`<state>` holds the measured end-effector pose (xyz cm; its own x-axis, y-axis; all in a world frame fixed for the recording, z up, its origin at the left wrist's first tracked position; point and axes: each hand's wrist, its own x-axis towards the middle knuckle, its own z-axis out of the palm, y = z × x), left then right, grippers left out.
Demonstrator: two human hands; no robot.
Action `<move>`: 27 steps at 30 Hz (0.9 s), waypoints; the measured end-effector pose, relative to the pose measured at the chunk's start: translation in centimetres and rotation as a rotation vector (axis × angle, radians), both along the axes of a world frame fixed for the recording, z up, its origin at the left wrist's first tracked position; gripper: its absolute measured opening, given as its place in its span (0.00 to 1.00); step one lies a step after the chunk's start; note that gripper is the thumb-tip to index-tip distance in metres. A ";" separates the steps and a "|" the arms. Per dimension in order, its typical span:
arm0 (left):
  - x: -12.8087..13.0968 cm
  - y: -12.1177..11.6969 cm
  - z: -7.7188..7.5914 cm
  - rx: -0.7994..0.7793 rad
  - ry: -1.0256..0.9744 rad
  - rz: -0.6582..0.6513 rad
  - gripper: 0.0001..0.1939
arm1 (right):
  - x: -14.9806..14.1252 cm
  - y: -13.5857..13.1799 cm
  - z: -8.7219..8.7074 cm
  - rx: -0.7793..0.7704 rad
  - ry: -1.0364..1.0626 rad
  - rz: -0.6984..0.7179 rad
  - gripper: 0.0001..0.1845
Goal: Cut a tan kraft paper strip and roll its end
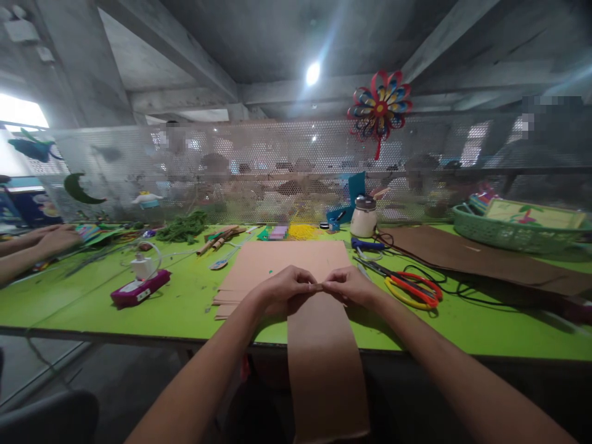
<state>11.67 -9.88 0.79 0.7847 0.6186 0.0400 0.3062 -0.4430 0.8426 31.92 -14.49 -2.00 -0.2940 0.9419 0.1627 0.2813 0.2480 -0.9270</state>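
Observation:
A long strip of brown paper [326, 364] hangs over the front edge of the green table, its far end pinched between both hands. My left hand [289, 285] is closed on the left side of that end, which looks folded or rolled into a narrow band. On its right side, my right hand [349, 285] grips the same end with thumb and fingers. Beneath and behind the hands lies a stack of brown paper sheets [259, 262]. Scissors with red and yellow handles [414, 288] rest just right of my right hand.
A purple power strip [141, 288] with a white plug stands on the left. Toward the back are green stems [182, 227], brown paper rolls [221, 239] and a white jar [364, 219]. At right are a green basket [518, 231] and dark brown sheets [462, 250]. Another person's hand [58, 239] works far left.

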 end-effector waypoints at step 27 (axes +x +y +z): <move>0.1 -1.7 0.9 -0.125 -0.061 0.128 0.18 | 0.4 -0.2 0.3 -0.037 0.053 0.006 0.19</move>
<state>11.73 -11.58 1.70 0.6977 0.7164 0.0021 0.2996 -0.2945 0.9075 32.29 -14.68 -1.68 -0.2912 0.9459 0.1433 0.2306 0.2148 -0.9491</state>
